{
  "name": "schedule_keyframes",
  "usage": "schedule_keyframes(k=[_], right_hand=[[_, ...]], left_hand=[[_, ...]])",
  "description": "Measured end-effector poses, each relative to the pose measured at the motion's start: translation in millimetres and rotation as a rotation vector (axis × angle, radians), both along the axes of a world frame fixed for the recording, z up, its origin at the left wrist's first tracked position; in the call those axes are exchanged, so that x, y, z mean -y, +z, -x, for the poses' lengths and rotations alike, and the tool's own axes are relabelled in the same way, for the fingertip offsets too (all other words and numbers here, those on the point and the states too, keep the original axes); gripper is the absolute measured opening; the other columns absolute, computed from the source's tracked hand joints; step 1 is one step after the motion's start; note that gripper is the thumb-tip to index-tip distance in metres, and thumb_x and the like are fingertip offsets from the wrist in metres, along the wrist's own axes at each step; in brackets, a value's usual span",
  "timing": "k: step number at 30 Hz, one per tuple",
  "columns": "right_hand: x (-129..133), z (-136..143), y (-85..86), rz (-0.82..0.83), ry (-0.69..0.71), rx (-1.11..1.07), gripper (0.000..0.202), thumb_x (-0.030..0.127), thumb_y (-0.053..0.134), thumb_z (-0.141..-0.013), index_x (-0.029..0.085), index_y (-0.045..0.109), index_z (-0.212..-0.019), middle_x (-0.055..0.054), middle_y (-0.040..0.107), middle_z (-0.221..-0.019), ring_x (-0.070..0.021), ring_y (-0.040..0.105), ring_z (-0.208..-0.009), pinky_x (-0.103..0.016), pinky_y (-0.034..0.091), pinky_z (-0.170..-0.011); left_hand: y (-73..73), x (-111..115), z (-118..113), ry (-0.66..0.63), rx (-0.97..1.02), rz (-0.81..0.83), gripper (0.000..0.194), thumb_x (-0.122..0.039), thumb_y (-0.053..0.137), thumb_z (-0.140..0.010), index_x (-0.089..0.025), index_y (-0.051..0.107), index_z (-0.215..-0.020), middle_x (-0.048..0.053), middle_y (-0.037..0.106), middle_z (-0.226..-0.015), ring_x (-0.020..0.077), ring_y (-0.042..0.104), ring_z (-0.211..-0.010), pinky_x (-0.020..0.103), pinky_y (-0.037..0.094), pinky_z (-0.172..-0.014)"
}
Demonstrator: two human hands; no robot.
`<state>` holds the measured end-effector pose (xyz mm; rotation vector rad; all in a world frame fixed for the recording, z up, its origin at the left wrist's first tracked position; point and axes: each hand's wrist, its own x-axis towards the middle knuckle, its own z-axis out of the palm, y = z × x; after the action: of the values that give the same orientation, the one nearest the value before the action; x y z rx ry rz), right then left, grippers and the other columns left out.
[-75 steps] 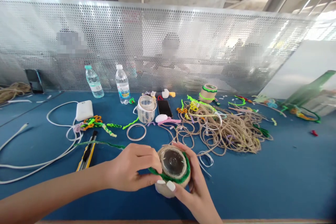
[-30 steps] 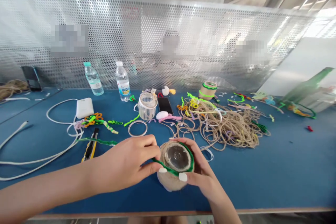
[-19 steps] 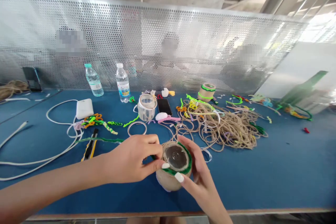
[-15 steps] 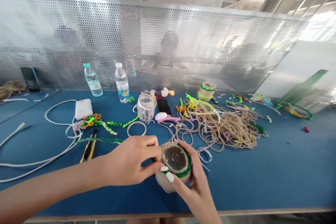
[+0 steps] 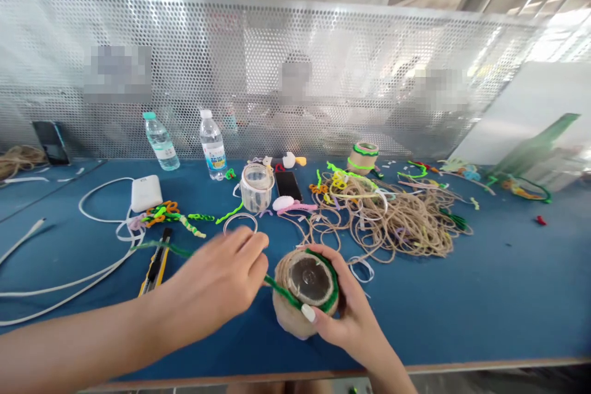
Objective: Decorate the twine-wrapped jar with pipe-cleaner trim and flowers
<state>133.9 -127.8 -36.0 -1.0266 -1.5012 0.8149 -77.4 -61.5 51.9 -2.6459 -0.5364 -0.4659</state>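
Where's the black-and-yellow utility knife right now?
In the head view, the black-and-yellow utility knife lies on the left side of the blue table, just below the bundle of orange and green pipe cleaners.

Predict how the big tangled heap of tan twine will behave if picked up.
The heap of tan twine would likely sag, since it lies in loose loops. It may feel light for its spread, with gaps between strands. Lifting could drag along the dark green fuzzy strands at its edge.
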Motion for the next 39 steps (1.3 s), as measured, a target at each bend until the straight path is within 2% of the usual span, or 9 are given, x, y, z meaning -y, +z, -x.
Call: schedule_keyframes(k=[3,6,8,11,18,22,27,34,39], right_hand=[[-2,-7,0.3,0.013,0.034,0.06,0.06,0.032,0.067,-0.073,0.023,0.04,-0.127,-0.009,0.058,-0.118,-0.0221,0.06,-0.102,-0.031,0.05,-0.09],[-4,-12,2.8,0.017,0.109,0.065,0.059,0.032,0.067,-0.075,0.024,0.041,-0.128,-0.011,0.053,-0.123,-0.0237,0.058,-0.106,-0.033,0.049,-0.091],[-6,-14,5.3,0.022,0.179,0.065,0.059,0.032,0.066,-0.077,0.025,0.042,-0.13,-0.01,0.052,-0.125,-0.0235,0.058,-0.108,-0.034,0.048,-0.093],[-8,-18,7.0,0.041,0.243,0.08,0.062,0.033,0.066,-0.079,0.028,0.039,-0.135,-0.01,0.05,-0.13,-0.0239,0.056,-0.113,-0.035,0.046,-0.097],[0,-21,-1.8,-0.038,0.154,0.117,0.062,0.038,0.06,-0.085,0.029,0.034,-0.141,-0.009,0.03,-0.15,-0.0294,0.028,-0.14,-0.045,0.03,-0.113],[11,-13,-3.9,-0.014,0.034,0.087,0.065,0.04,0.06,-0.085,0.029,0.031,-0.142,-0.01,0.027,-0.151,-0.0323,0.025,-0.141,-0.05,0.031,-0.112],[18,8,-4.3,-0.103,-0.187,0.204,0.067,0.031,0.061,-0.083,0.028,0.029,-0.141,-0.012,0.032,-0.147,-0.0328,0.032,-0.137,-0.05,0.035,-0.109],[16,18,-9.0,-0.181,-0.25,0.243,0.06,0.032,0.06,-0.083,0.027,0.035,-0.137,-0.011,0.041,-0.141,-0.0322,0.036,-0.133,-0.048,0.037,-0.106],[19,14,-8.0,-0.175,-0.26,0.225,0.059,0.038,0.06,-0.084,0.027,0.038,-0.137,-0.012,0.036,-0.144,-0.0348,0.033,-0.135,-0.049,0.039,-0.104]], left_hand=[[6.5,2,15,0.007,0.029,0.18,0.017,-0.014,0.049,-0.091,-0.017,0.059,-0.077,0.005,0.064,-0.091,0.0252,0.06,-0.099,0.038,0.045,-0.082],[8.1,10,30,0.062,-0.009,0.612,0.004,-0.018,0.055,-0.089,-0.021,0.058,-0.091,-0.004,0.064,-0.084,0.0115,0.062,-0.074,0.022,0.046,-0.066],[8.2,18,36,0.095,-0.033,0.702,0.022,-0.027,0.063,-0.086,-0.025,0.056,-0.106,-0.004,0.066,-0.094,0.0109,0.064,-0.075,0.02,0.046,-0.062],[7.0,26,34,0.049,-0.05,0.517,0.045,-0.04,0.068,-0.081,-0.022,0.052,-0.119,0.002,0.067,-0.103,0.0169,0.066,-0.08,0.024,0.048,-0.063],[-19.7,8,15,-0.154,-0.101,0.111,0.036,-0.031,0.04,-0.097,-0.023,0.043,-0.132,-0.002,0.057,-0.072,0.014,0.053,-0.05,0.026,0.042,-0.046],[-33.4,-3,18,-0.255,-0.045,0.066,0.034,-0.022,0.038,-0.096,-0.016,0.044,-0.129,-0.002,0.054,-0.066,0.0131,0.05,-0.049,0.026,0.037,-0.044],[-34.5,-6,21,-0.345,-0.009,0.064,0.036,-0.012,0.044,-0.089,-0.009,0.046,-0.124,-0.002,0.051,-0.064,0.0139,0.046,-0.051,0.028,0.031,-0.044],[-39.0,-11,17,-0.379,0.008,0.061,0.015,-0.015,0.044,-0.088,-0.016,0.056,-0.098,-0.002,0.049,-0.059,0.0142,0.041,-0.047,0.03,0.026,-0.044],[-35.5,-11,17,-0.378,0.122,0.08,0.018,-0.025,0.045,-0.092,-0.013,0.054,-0.103,0.0,0.053,-0.062,0.0138,0.046,-0.051,0.029,0.031,-0.046]])
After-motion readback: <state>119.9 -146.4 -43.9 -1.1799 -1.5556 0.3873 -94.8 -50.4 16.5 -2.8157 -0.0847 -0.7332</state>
